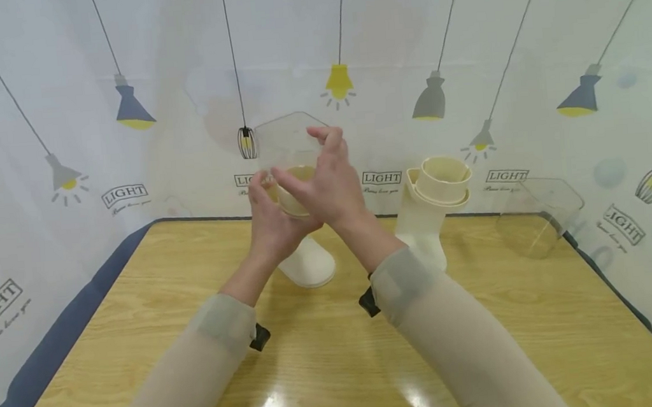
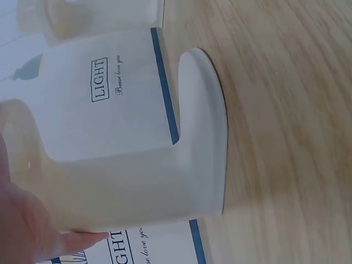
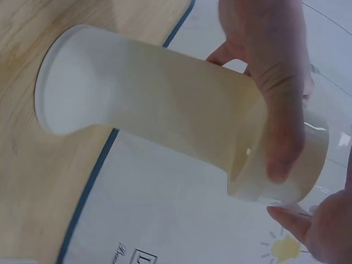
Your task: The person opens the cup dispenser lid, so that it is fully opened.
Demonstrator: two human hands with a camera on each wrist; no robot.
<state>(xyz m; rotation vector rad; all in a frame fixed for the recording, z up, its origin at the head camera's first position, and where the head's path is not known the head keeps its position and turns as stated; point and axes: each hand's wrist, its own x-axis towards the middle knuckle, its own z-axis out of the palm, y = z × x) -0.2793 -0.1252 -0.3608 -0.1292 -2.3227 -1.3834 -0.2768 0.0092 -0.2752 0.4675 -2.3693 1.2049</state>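
1. One white backdrop (image 1: 289, 27) printed with hanging lamps, behind everything.
2. Yellowish wood-grain table (image 1: 327, 369) below it.
3. Cream plastic stand with a round collar and broad foot (image 3: 159, 102), upright on the table, between both hands.
4. Second cream stand (image 1: 422, 218), upright, to its right.
5. Clear angular container (image 1: 289, 136) just above the first collar; whether seated, I can't tell.
6. Another clear angular container (image 1: 540, 218), far right on the table.
7. Left hand (image 1: 273, 223): clamped on the first stand's collar, thumb across it.
8. Right hand (image 1: 333, 184): close beside the left, at the upper container, thumb extended; grip unclear from here.
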